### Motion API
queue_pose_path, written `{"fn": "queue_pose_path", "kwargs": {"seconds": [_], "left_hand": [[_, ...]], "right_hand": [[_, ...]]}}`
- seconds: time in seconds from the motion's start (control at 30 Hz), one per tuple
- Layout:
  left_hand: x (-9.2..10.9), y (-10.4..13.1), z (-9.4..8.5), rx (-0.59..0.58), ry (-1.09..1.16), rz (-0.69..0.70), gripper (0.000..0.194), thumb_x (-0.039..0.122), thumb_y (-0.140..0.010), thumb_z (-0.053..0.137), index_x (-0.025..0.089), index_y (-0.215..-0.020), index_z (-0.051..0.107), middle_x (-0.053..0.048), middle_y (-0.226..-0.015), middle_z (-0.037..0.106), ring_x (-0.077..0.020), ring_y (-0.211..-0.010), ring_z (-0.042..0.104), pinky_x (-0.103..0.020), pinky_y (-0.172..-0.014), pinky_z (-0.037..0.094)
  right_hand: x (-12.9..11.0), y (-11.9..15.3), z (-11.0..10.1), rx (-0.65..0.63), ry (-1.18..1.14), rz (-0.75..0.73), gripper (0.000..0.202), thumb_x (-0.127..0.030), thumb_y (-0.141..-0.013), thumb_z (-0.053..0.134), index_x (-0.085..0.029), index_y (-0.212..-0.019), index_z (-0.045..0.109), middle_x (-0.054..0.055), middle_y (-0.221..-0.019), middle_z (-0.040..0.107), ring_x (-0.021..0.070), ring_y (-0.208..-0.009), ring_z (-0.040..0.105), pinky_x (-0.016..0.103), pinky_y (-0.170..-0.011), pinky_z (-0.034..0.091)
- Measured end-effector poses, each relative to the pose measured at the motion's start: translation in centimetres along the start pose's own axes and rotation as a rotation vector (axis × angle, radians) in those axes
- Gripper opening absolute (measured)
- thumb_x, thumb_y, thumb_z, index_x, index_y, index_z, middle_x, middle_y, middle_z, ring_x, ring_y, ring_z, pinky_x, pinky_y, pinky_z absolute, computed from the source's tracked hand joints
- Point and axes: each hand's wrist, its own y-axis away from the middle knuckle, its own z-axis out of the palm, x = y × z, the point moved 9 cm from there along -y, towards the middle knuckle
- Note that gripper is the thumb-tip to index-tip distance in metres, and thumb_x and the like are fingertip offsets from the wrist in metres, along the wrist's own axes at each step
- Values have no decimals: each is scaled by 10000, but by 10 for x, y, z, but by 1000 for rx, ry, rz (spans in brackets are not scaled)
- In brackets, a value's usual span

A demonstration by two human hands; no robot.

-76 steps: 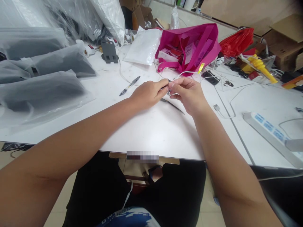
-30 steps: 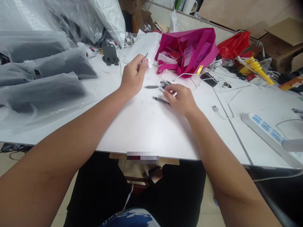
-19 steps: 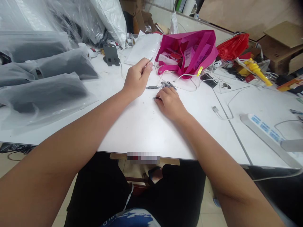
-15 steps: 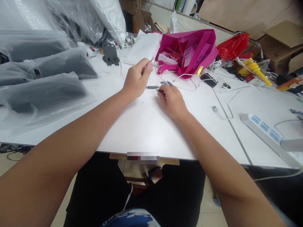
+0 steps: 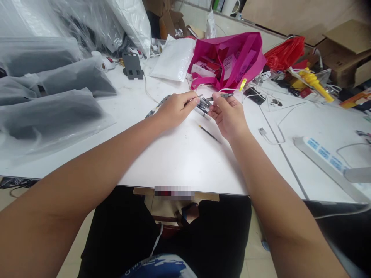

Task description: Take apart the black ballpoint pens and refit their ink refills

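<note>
My left hand [image 5: 176,110] is closed in a pinch on a thin pen-like piece [image 5: 200,95], whose narrow tip sticks out past the thumb. My right hand [image 5: 228,114] has thumb and fingers closed on a dark grey pen part [image 5: 227,95], close to that tip. Several grey and clear pen parts [image 5: 203,106] lie between the hands, partly hidden by the right fingers. More grey pen parts [image 5: 156,108] show behind my left wrist. On the white table [image 5: 179,162], nearer me, rests a thin dark stick with a yellow end [image 5: 209,133], like a pen refill.
A pink bag [image 5: 249,58] of small boxes stands behind the hands, beside a white bubble mailer [image 5: 174,58]. Grey plastic packages [image 5: 55,112] fill the left side. A black phone stand [image 5: 132,66], a white cable [image 5: 279,133] and a power strip [image 5: 327,154] are around.
My left hand has come down and right, toward my right hand. My right hand has lifted a dark grey pen part. The yellow-ended stick and the parts at left now show.
</note>
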Motion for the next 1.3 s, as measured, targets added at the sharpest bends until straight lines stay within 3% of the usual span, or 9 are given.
{"fn": "queue_pose_path", "kwargs": {"seconds": [0.23,0.4,0.47,0.53,0.63,0.7,0.93,1.13,1.3], "left_hand": [[5,4,13,-71,27,-5,354,453,-1047,507,224,-783,562,13,-659,486,-150,-625,429,-326,-617,326],[-1,3,11,-42,46,-20,360,440,-1049,507,222,-766,547,12,-657,473,-151,-634,433,-326,-617,344],[-4,0,5,-11,55,-25,354,442,-1048,509,225,-771,544,13,-655,468,-154,-643,446,-328,-626,359],[-5,-3,-3,31,62,-29,351,449,-1052,502,230,-781,547,16,-640,447,-157,-641,447,-333,-633,365],[-4,-6,-13,77,57,-18,348,443,-1057,494,232,-788,558,22,-623,410,-157,-629,434,-342,-639,367],[-1,-8,-16,94,48,-5,349,440,-1057,496,230,-786,562,23,-624,406,-157,-631,438,-345,-647,374],[4,-5,-14,90,35,3,363,464,-1059,496,232,-794,582,15,-626,420,-166,-645,463,-345,-653,368],[2,-4,-13,78,30,-2,334,414,-1060,491,225,-814,614,12,-638,452,-161,-644,461,-339,-653,365],[2,-5,-12,86,18,6,331,403,-1059,500,224,-811,625,9,-649,478,-157,-640,464,-339,-652,370]], "right_hand": [[0,4,4,-17,-98,49,378,-682,-1030,528,-314,-1044,612,44,-1003,738,232,-1097,756,380,-822,671],[4,7,4,-20,-72,140,465,-734,-1010,502,-280,-938,568,37,-869,730,231,-955,786,347,-730,663],[8,16,11,-143,-55,283,495,-732,-974,567,-257,-834,544,40,-766,713,236,-802,782,341,-638,647],[15,35,26,-397,-21,471,515,-714,-914,669,-244,-748,538,65,-711,723,260,-705,767,379,-593,646],[20,62,39,-717,81,601,506,-682,-854,772,-228,-711,600,129,-783,786,306,-742,784,443,-646,668],[20,54,32,-665,137,532,502,-684,-861,773,-227,-715,626,140,-822,802,303,-758,786,425,-645,660],[-2,4,-24,-141,52,244,460,-588,-975,645,-226,-703,563,51,-720,697,151,-557,621,274,-474,446],[22,8,-15,-221,194,386,502,-661,-928,691,-235,-696,562,53,-638,650,185,-505,622,319,-465,503],[28,-2,-20,-120,203,290,566,-768,-919,626,-250,-706,548,44,-615,639,197,-519,644,336,-480,552]]}}
